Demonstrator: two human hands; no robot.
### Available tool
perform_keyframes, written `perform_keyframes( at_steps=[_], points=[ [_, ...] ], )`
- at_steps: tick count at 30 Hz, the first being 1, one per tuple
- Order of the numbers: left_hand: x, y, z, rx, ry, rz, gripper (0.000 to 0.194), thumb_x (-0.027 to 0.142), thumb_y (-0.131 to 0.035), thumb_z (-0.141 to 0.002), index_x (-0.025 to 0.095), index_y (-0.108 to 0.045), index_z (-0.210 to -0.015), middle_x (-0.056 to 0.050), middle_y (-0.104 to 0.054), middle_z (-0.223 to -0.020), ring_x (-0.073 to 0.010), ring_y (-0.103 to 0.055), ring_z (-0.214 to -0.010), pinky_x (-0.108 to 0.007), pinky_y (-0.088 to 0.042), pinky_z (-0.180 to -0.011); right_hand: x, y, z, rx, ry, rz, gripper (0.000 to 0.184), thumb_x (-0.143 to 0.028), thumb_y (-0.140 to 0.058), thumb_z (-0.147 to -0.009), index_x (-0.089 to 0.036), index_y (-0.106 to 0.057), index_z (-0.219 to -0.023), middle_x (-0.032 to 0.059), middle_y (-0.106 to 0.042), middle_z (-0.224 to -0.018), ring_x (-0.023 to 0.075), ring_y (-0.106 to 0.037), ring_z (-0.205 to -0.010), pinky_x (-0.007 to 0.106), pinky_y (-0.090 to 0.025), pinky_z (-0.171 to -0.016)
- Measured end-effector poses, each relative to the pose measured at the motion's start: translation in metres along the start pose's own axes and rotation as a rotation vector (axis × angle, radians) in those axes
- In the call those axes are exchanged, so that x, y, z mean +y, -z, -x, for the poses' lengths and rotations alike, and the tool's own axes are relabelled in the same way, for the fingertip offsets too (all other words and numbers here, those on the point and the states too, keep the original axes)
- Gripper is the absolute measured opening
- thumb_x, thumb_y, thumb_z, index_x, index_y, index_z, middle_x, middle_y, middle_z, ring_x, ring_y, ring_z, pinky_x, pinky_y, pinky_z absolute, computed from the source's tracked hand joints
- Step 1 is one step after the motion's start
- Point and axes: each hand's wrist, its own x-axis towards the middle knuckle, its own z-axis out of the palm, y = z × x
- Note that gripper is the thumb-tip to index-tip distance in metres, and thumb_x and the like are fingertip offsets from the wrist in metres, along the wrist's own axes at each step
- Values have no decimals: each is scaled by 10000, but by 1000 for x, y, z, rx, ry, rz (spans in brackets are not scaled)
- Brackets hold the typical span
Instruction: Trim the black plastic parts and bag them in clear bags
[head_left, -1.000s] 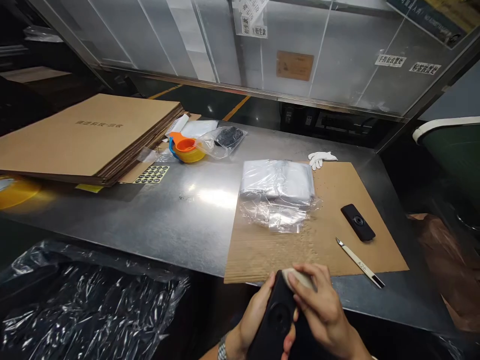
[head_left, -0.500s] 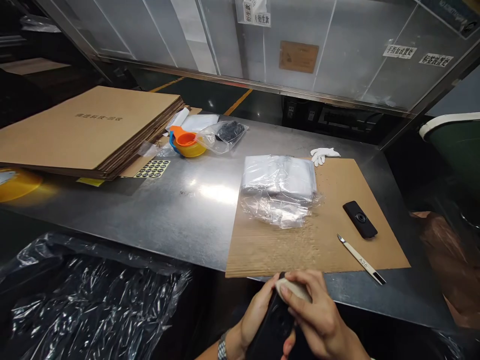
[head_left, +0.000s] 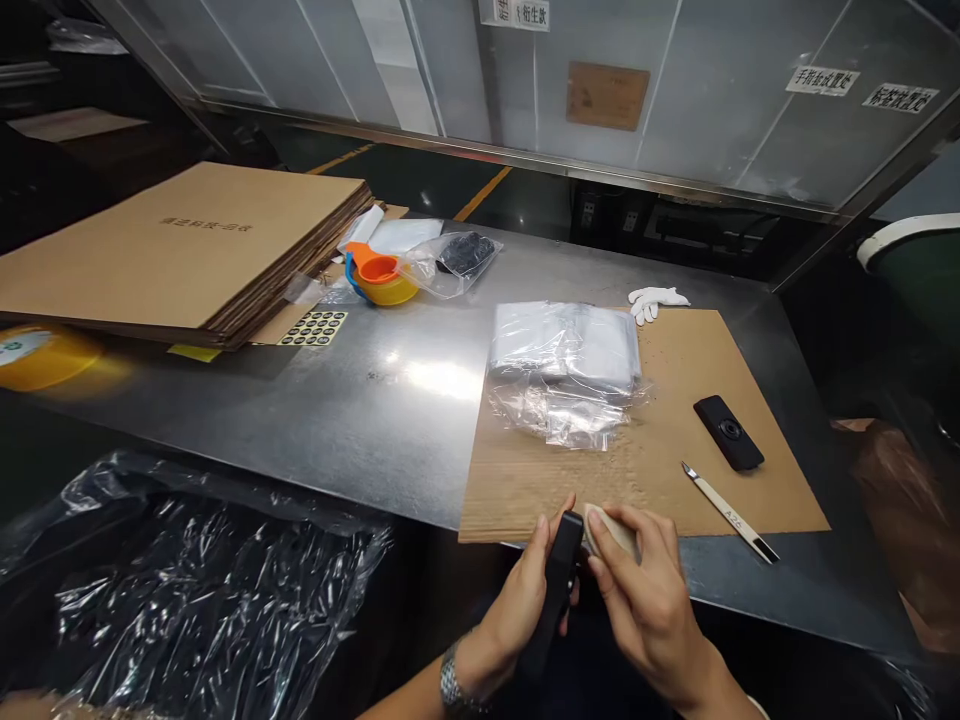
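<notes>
My left hand [head_left: 516, 612] grips a long black plastic part [head_left: 559, 572], turned so that a narrow edge faces up, just in front of the table edge. My right hand [head_left: 651, 595] pinches a small beige pad [head_left: 619, 535] close against the part's right side; whether they touch I cannot tell. On the cardboard sheet [head_left: 525, 490] beyond lies a black rectangular part [head_left: 729, 432] with a round disc in its face. Nearer to me is a pale-handled knife [head_left: 727, 508] with a short blade.
Clear plastic bags [head_left: 566, 350] are piled on the cardboard, with a white glove [head_left: 656, 302] behind. Flattened cartons [head_left: 187, 250] are stacked at left, near a sticker sheet [head_left: 315, 328], tape rolls [head_left: 386, 287] and a bagged dark item [head_left: 466, 256]. Black plastic film [head_left: 202, 600] fills the lower left.
The black part has turned from showing its broad face to standing more on edge. The beige pad has shifted from its top end to its right side. The camera view has shifted slightly.
</notes>
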Motion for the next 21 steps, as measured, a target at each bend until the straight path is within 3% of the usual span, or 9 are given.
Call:
perform_keyframes(
  at_steps=[2,5,8,10,12,14,18,21],
  points=[
    [3,-2,-2,12,6,41,614,577,-328,-850,243,-339,-1365,-21,-591,-641,-130,-497,-456,-234,-391,-426,-1,-6,3,50,4,7,566,-12,-474,-828,-167,-362,-1360,149,-416,-1167,274,-394,-1070,463,-405,-843],
    [3,-5,-10,58,17,196,487,482,-514,-810,212,-527,-1214,-58,-645,-844,-127,-524,-516,-244,-406,-477,-7,-11,7,-13,28,-4,557,-7,-459,-818,-132,-368,-1353,170,-417,-1159,276,-404,-1052,457,-426,-820],
    [0,-3,-17,79,118,431,371,479,-542,-791,123,-647,-803,-46,-613,-670,-120,-520,-529,-226,-407,-522,-17,-15,12,-132,85,-84,504,-26,-447,-805,-88,-422,-1305,177,-453,-1110,252,-446,-982,421,-464,-780],
    [0,0,-21,-34,307,574,469,557,-505,-774,123,-580,-613,-20,-523,-525,-116,-486,-471,-224,-393,-486,-22,-20,18,-137,143,-152,466,-64,-449,-805,-92,-457,-1270,165,-479,-1076,243,-470,-950,433,-468,-784],
    [1,2,-24,-178,443,732,519,614,-449,-771,133,-551,-607,-10,-491,-512,-117,-468,-450,-228,-395,-466,-24,-26,25,-77,193,-199,426,-113,-442,-825,-109,-475,-1250,152,-493,-1053,244,-482,-946,468,-459,-802],
    [2,4,-26,-244,459,898,531,618,-394,-796,127,-552,-671,-20,-504,-559,-117,-482,-480,-215,-413,-472,-22,-33,34,-18,209,-215,396,-141,-436,-848,-134,-484,-1242,143,-493,-1059,248,-482,-970,477,-460,-807],
    [6,6,-26,-252,480,1069,561,601,-325,-838,95,-522,-699,-27,-473,-558,-96,-483,-490,-165,-425,-458,-14,-38,49,75,162,-209,396,-95,-434,-849,-157,-495,-1236,141,-444,-1127,262,-456,-1050,434,-489,-781],
    [9,7,-25,-168,390,1077,524,559,-313,-869,104,-513,-707,-26,-479,-583,-89,-493,-495,-164,-452,-465,-4,-34,55,110,136,-174,443,-38,-446,-816,-168,-508,-1235,137,-428,-1154,271,-453,-1068,443,-485,-790]
  ],
)
